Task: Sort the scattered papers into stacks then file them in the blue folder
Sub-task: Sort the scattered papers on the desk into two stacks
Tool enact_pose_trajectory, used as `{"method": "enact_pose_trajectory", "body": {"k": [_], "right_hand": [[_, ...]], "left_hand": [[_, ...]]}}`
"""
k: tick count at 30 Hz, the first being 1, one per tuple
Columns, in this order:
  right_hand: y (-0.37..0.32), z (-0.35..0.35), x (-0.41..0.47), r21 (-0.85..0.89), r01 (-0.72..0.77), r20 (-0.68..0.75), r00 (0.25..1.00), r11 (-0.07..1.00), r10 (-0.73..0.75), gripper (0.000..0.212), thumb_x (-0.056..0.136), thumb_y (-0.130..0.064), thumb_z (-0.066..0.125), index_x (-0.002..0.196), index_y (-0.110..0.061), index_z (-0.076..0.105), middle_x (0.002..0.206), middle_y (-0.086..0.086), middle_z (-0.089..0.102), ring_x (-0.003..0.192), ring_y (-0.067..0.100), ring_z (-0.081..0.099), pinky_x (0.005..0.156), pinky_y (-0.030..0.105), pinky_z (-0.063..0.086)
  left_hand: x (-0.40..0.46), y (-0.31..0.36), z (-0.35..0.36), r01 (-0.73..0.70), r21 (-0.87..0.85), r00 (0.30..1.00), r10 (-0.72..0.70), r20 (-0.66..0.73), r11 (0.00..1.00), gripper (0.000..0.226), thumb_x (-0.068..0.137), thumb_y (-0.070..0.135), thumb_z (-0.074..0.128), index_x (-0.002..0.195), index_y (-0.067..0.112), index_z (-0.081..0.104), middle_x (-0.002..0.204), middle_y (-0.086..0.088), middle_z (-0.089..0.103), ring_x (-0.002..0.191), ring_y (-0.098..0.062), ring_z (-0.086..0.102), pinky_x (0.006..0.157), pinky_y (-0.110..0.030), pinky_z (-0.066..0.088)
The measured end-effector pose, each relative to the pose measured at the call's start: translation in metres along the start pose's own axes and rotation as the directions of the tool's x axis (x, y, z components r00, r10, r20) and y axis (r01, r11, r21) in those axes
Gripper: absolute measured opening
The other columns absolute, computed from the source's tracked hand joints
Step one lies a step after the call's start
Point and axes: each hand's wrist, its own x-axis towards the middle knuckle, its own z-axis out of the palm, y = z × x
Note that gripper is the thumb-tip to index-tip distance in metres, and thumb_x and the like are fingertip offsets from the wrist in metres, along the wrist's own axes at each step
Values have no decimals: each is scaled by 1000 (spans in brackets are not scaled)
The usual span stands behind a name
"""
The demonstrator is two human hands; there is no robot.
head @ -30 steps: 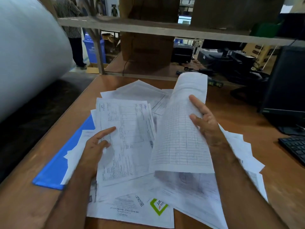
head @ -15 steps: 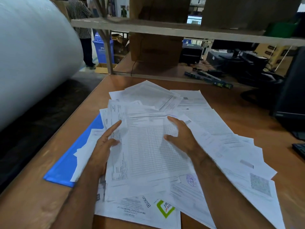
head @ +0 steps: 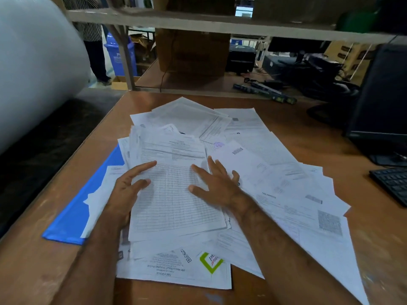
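The left hand (head: 126, 192) was laid on the left edge of a gridded sheet (head: 174, 201), its fingers spread and almost straight, the thumb and forefinger resting on the paper and nothing gripped; the right hand (head: 217, 186) was pressed flat on the right side of the same sheet, fingers fanned wide and likewise holding nothing. The gridded sheet was seen on top of a loose stack at the middle of the scattered papers (head: 275, 177), which were spread in overlapping layers across the wooden table (head: 33, 271). Towards the near edge a sheet with a green logo (head: 210, 261) was lying upside down to the viewer, partly covered by the stack. To the right, a page headed as a tax invoice (head: 293, 208) was fanned out with others towards the table's right side. The blue folder (head: 72, 221) was found flat on the table at the left, beneath the papers, only its left strip and near corner being left uncovered; the left forearm was held just beside that uncovered part. At the right edge a black keyboard (head: 392, 183) and a dark monitor (head: 383, 102) were placed apart from the papers. Behind the table a shelf (head: 198, 20) with a cardboard box (head: 191, 51) under it was seen, and a blue bin (head: 119, 56) stood farther back at the left
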Motion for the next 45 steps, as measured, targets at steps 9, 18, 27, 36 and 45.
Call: {"method": "enact_pose_trajectory", "body": {"k": [9, 18, 27, 36, 45], "right_hand": [[113, -62, -73, 76, -156, 113, 983, 985, 147, 91, 72, -64, 82, 150, -38, 43, 149, -7, 46, 132, 15, 48, 110, 38, 37], [126, -52, -80, 317, -294, -60, 943, 902, 329, 80, 72, -39, 91, 140, -18, 54, 134, -3, 60, 119, 17, 58, 92, 24, 39], [134, -109, -82, 271, -228, -274, 913, 935, 302, 26, 82, 6, 50, 67, -14, 55, 71, -1, 58, 81, 28, 59, 67, 32, 41], [63, -107, -36, -342, 62, -373, 907, 938, -196, 22, 87, -18, 63, 94, -36, 71, 150, -8, 46, 150, 23, 24, 116, 64, 5], [45, 21, -52, -23, -238, -130, 964, 971, 233, 70, 101, -68, 20, 161, -33, 17, 171, -4, 7, 157, 27, 1, 120, 64, 1]], "left_hand": [[0, -2, 0, 7, 55, 999, -4, -41, 998, 42, 95, -9, 49, 124, 10, 71, 127, 8, 69, 113, -2, 65, 85, -14, 50], [0, -4, -1, 28, 17, 997, -26, -67, 999, 42, 97, -8, 47, 127, 10, 70, 123, 14, 71, 116, -8, 65, 88, -23, 51], [-2, 2, 3, 34, 20, 998, -33, -55, 999, 42, 97, -9, 45, 124, 12, 70, 122, 11, 69, 100, 6, 68, 69, -5, 51], [-1, -1, 0, 18, 55, 998, -15, -61, 998, 42, 98, -8, 46, 127, 10, 69, 132, 3, 67, 103, 10, 65, 73, -2, 48], [0, -1, 0, 30, 41, 998, -28, -59, 999, 43, 97, -8, 48, 123, 16, 72, 129, 11, 68, 111, 4, 65, 80, -9, 49]]}}
